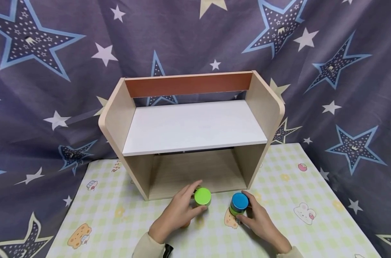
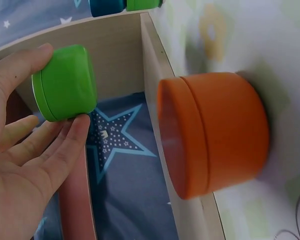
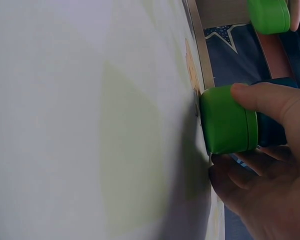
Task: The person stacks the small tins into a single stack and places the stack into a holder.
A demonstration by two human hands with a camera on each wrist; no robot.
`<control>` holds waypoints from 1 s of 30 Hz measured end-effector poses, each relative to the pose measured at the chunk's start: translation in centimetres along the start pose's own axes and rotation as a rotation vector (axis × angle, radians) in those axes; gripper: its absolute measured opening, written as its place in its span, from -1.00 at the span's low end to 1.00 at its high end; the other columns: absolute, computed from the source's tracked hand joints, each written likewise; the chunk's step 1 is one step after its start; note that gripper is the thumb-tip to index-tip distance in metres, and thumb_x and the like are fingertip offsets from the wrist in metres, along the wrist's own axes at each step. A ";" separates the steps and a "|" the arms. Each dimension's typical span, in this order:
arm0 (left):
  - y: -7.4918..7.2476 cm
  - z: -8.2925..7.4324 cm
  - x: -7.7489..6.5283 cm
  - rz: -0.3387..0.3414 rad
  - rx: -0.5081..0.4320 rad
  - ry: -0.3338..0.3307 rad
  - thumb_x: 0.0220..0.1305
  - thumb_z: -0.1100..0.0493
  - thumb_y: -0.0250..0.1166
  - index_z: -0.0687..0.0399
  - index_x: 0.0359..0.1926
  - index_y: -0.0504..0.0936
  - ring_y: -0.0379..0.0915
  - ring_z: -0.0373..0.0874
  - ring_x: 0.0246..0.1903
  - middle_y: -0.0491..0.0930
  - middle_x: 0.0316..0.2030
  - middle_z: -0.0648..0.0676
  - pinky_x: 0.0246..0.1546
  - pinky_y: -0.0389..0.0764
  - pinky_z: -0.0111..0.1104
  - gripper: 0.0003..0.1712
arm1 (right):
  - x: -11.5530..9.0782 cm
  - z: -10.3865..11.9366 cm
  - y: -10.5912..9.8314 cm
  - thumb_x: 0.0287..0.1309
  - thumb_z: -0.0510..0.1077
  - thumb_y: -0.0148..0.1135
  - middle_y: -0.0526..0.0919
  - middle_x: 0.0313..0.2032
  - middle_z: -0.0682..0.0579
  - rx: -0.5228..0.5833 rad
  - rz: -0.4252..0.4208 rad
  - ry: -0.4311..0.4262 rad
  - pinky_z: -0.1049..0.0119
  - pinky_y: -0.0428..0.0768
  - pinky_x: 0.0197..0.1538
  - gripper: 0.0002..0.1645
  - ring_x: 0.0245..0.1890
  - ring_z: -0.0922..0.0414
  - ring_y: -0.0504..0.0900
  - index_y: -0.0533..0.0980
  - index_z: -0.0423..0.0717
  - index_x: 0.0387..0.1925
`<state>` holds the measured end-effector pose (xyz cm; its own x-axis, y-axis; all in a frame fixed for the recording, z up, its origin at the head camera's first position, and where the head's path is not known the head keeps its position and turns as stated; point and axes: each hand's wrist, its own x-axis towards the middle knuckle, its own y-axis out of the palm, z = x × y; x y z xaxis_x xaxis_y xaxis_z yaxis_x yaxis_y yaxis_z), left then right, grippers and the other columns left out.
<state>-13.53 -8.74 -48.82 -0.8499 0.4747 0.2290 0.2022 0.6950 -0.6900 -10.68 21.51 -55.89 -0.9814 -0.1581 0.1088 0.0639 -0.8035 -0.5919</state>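
In the head view, my left hand [image 1: 180, 211] holds a small green cylindrical jar [image 1: 202, 196] between thumb and fingers, in front of the shelf unit. The left wrist view shows this green jar [image 2: 65, 84] raised off the table. An orange jar [image 2: 225, 135] stands on the table beside that hand, almost wholly hidden under it in the head view. To the right, a blue jar [image 1: 240, 201] sits on top of a second green jar [image 3: 225, 120], which rests on the cloth. My right hand [image 1: 258, 216] curls round this stack, its thumb against the lower green jar.
A wooden shelf unit [image 1: 195, 125] with a white upper board stands behind the hands; its lower compartment faces forward. A checked cloth [image 1: 111, 215] with printed cartoons covers the table. A dark curtain [image 1: 189, 36] with stars hangs behind.
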 end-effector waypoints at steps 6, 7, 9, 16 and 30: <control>0.5 -0.4 0.7 -0.002 0.020 0.013 0.17 -0.01 0.51 -0.11 0.52 0.18 0.49 -0.12 0.09 0.49 0.21 0.08 0.03 0.62 -0.20 -0.01 | 0.0 0.0 0.0 0.02 -0.24 0.56 0.49 0.25 -0.19 0.000 -0.002 -0.002 -0.10 0.52 0.18 0.03 0.19 -0.12 0.53 0.19 -0.23 0.46; 0.6 -0.5 0.8 0.002 0.020 0.009 0.17 -0.01 0.52 -0.11 0.52 0.18 0.50 -0.11 0.09 0.48 0.21 0.09 0.03 0.62 -0.19 -0.01 | 0.0 0.0 0.0 0.03 -0.24 0.56 0.48 0.25 -0.19 -0.001 0.000 -0.001 -0.10 0.51 0.19 0.03 0.19 -0.11 0.53 0.19 -0.23 0.46; 0.8 -0.7 1.0 0.011 0.019 0.002 0.17 -0.01 0.52 -0.13 0.52 0.18 0.50 -0.11 0.09 0.48 0.23 0.10 0.04 0.62 -0.18 -0.01 | 0.0 0.0 0.0 0.03 -0.23 0.56 0.48 0.26 -0.19 -0.003 0.002 0.002 -0.10 0.51 0.19 0.04 0.20 -0.11 0.52 0.19 -0.23 0.46; 1.3 -1.3 1.8 0.053 -0.019 -0.019 0.19 -0.04 0.50 -0.22 0.53 0.16 0.53 -0.13 0.06 0.45 0.26 0.07 0.03 0.62 -0.18 -0.01 | 0.0 0.0 0.0 0.02 -0.23 0.56 0.47 0.27 -0.20 -0.009 -0.002 0.005 -0.11 0.50 0.20 0.03 0.22 -0.12 0.50 0.19 -0.22 0.46; 2.7 -2.1 3.6 0.098 -0.027 0.008 0.19 -0.04 0.50 -0.25 0.53 0.15 0.54 -0.18 0.04 0.40 0.32 0.05 0.02 0.62 -0.29 -0.01 | 0.1 0.0 -0.1 0.03 -0.22 0.56 0.47 0.27 -0.18 0.000 0.001 0.005 -0.11 0.49 0.21 0.04 0.21 -0.10 0.51 0.19 -0.20 0.46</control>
<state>-14.98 -4.01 -48.43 -0.8216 0.5451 0.1667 0.2975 0.6595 -0.6904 -10.74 21.58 -55.86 -0.9823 -0.1558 0.1042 0.0646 -0.8033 -0.5920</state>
